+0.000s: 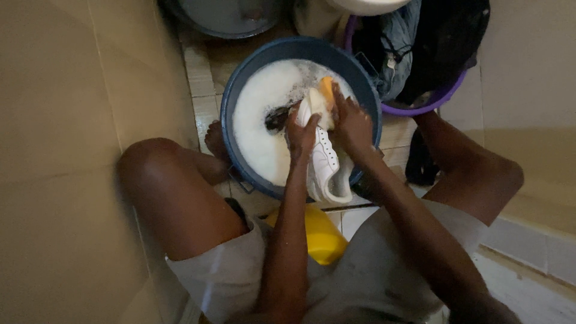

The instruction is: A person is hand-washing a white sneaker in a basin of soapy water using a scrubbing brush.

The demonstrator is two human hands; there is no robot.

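Behind my wash water a purple basket (447, 96) stood crammed with dark clothes (420, 42), close against the tiled wall. A grey basin (225, 21) sat at the far edge, just beyond the tiled floor (207, 75). A yellow stool (324, 237) showed between my knees, under me. I wore pale shorts (360, 276), and my bare foot (216, 141) rested on the tiles.

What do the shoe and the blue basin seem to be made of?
Shoe: probably synthetic leather, smooth white upper with punched holes and a wet sheen. Basin: likely moulded plastic, with a thick, even, matt blue rim, holding foamy water.
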